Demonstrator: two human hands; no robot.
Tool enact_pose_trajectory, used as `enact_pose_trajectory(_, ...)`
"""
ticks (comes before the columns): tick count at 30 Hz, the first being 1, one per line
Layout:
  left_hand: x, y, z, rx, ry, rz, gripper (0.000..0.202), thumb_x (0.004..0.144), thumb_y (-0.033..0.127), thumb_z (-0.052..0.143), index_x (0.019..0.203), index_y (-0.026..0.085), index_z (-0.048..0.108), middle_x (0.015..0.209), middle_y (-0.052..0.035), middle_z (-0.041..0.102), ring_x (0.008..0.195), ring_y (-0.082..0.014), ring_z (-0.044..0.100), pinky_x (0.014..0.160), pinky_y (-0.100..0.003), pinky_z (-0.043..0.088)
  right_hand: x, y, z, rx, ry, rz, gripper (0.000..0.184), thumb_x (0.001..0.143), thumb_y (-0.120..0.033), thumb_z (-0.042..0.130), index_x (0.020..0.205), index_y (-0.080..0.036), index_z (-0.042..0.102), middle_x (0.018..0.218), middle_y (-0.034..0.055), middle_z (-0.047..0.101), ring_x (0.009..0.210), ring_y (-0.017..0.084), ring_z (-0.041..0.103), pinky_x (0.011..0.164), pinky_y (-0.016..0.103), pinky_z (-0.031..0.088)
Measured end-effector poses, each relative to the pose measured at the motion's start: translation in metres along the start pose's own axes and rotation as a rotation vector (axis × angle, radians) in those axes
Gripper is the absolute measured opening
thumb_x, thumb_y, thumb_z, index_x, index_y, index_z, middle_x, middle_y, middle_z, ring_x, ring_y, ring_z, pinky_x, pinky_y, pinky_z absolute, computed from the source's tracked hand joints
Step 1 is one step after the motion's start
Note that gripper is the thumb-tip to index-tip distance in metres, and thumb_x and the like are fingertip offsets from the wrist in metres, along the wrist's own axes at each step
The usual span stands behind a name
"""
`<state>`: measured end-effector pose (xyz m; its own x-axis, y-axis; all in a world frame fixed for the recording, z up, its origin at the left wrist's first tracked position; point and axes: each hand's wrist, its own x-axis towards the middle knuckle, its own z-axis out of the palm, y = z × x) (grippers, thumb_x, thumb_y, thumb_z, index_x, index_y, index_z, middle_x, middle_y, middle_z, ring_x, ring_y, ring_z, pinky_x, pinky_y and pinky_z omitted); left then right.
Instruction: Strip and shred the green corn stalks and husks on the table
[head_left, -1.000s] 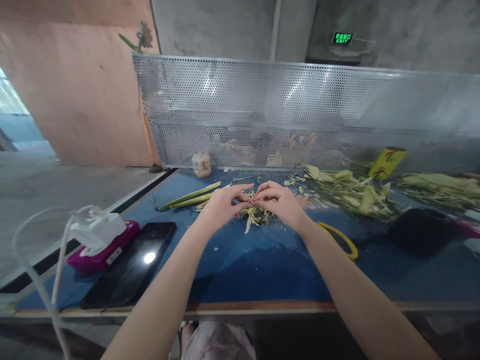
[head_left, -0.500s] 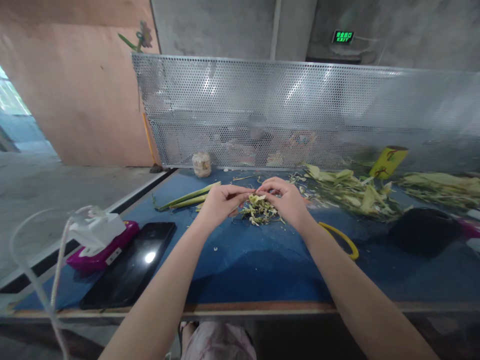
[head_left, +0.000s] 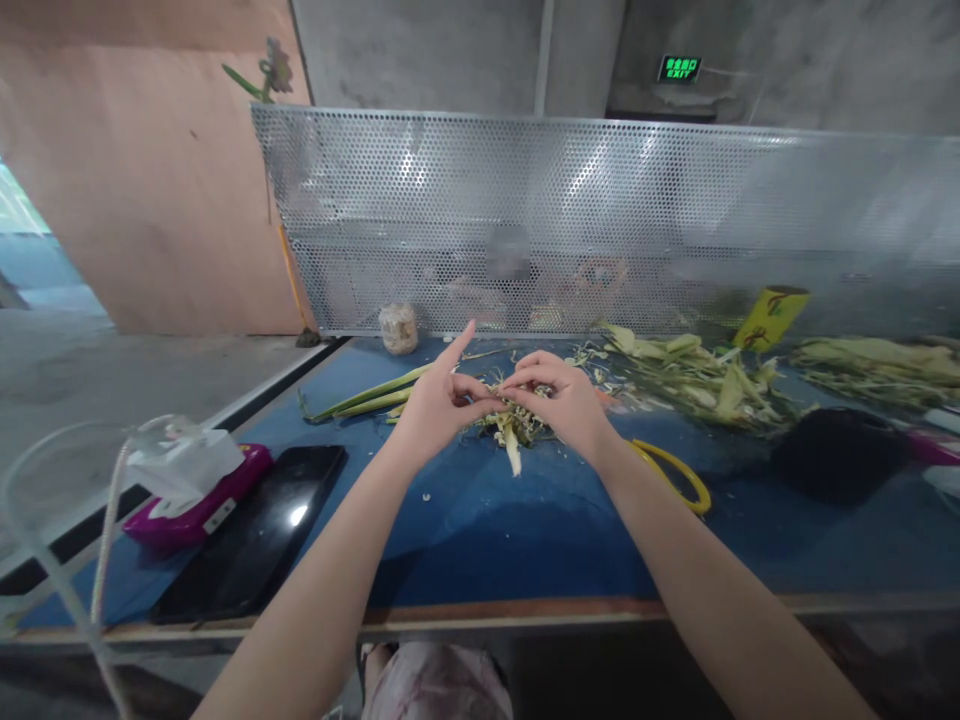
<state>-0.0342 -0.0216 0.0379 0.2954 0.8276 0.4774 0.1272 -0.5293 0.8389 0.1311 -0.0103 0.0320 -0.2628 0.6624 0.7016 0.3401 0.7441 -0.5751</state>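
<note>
My left hand (head_left: 433,408) and my right hand (head_left: 564,402) meet above a small heap of shredded plant bits (head_left: 529,432). The thumb of my left hand presses against bent fingers, while its index finger points up and away. Thumb and fingertips of my right hand are pinched together right beside it. Whatever sits between the fingertips is too small to make out. A pale strip of husk (head_left: 513,452) lies on the near side of the heap. Several long green stalks (head_left: 375,398) rest on the table, left of and behind my left hand.
At left lie a black phone (head_left: 259,530) and a purple power strip (head_left: 196,510) with a white plug (head_left: 184,468). Rightward are a yellow ring (head_left: 679,478), husks (head_left: 697,375), a dark object (head_left: 840,455) and a yellow tube (head_left: 771,318). A perforated metal panel (head_left: 465,200) stands behind.
My left index finger has lifted and straightened upward. The pale strip that was under my fingertips now lies lower on the heap's near side. The view has shifted slightly.
</note>
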Motion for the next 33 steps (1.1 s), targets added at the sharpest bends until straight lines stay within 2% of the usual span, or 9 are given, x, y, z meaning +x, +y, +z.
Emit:
enact_pose_trajectory(5,0.000,0.003,-0.001,-0.084,0.018,0.069,0.094,0.063,0.016,0.067,0.136,0.024,0.008,0.066,-0.0007,0.065,0.065,-0.0157,0.061,0.061,-0.028,0.048,0.001,0.001,-0.001,0.103,0.009,0.003,0.005,0.072,-0.023,0.060,0.071,-0.021,0.064,0.078,0.0018,0.056,0.069,0.011,0.052,0.062,0.026,0.043)
enact_pose_trajectory(8,0.002,0.002,-0.004,-0.180,0.079,0.109,0.095,0.063,0.015,0.067,0.136,0.020,0.007,0.064,0.0004,0.064,0.061,-0.0130,0.060,0.058,-0.025,0.048,0.000,-0.001,-0.002,0.196,-0.016,0.000,0.010,0.075,-0.025,0.056,0.081,-0.022,0.063,0.080,0.0021,0.058,0.073,0.013,0.053,0.065,0.027,0.044)
enact_pose_trajectory(13,0.005,-0.003,-0.009,-0.344,0.115,0.109,0.096,0.061,0.017,0.069,0.136,0.019,0.010,0.059,0.0035,0.063,0.048,-0.0069,0.052,0.045,-0.018,0.040,-0.002,-0.006,-0.003,0.218,-0.082,-0.153,0.016,0.075,-0.021,0.056,0.089,-0.025,0.062,0.087,0.0021,0.058,0.075,0.012,0.053,0.064,0.027,0.045)
enact_pose_trajectory(17,0.006,-0.005,-0.009,-0.447,0.128,0.067,0.098,0.058,0.021,0.072,0.135,0.018,0.012,0.057,0.0051,0.062,0.047,-0.0065,0.052,0.045,-0.018,0.040,-0.003,-0.007,-0.003,0.192,-0.057,-0.239,0.021,0.074,-0.021,0.057,0.093,-0.028,0.061,0.094,0.0026,0.056,0.072,0.011,0.052,0.065,0.028,0.047)
enact_pose_trajectory(20,0.006,-0.004,-0.008,-0.505,0.125,0.057,0.104,0.054,0.023,0.074,0.136,0.016,0.010,0.057,0.0053,0.063,0.050,-0.0079,0.055,0.047,-0.019,0.042,-0.003,-0.009,-0.004,0.161,-0.078,-0.275,0.018,0.074,-0.021,0.058,0.090,-0.028,0.063,0.092,0.0024,0.056,0.081,0.013,0.053,0.070,0.029,0.047)
enact_pose_trajectory(24,0.005,-0.001,-0.005,-0.505,0.098,0.030,0.105,0.054,0.020,0.074,0.136,0.016,0.008,0.057,0.0052,0.064,0.052,-0.0089,0.056,0.049,-0.019,0.042,-0.004,-0.011,-0.004,0.142,-0.089,-0.281,0.013,0.073,-0.021,0.059,0.082,-0.028,0.066,0.087,0.0020,0.057,0.083,0.014,0.054,0.074,0.030,0.047)
enact_pose_trajectory(28,0.003,0.000,-0.004,-0.467,0.077,0.009,0.100,0.058,0.018,0.071,0.136,0.018,0.009,0.058,0.0046,0.064,0.054,-0.0086,0.057,0.050,-0.019,0.043,-0.004,-0.010,-0.003,0.139,-0.046,-0.238,0.008,0.074,-0.022,0.059,0.074,-0.025,0.066,0.082,0.0017,0.058,0.077,0.013,0.055,0.068,0.028,0.047)
enact_pose_trajectory(33,0.004,-0.006,-0.004,-0.419,0.035,0.048,0.095,0.061,0.016,0.069,0.136,0.019,0.010,0.058,0.0039,0.063,0.050,-0.0073,0.054,0.048,-0.019,0.042,-0.003,-0.008,-0.002,0.190,0.044,-0.144,0.005,0.074,-0.022,0.057,0.072,-0.022,0.062,0.082,0.0024,0.057,0.075,0.012,0.055,0.063,0.027,0.046)
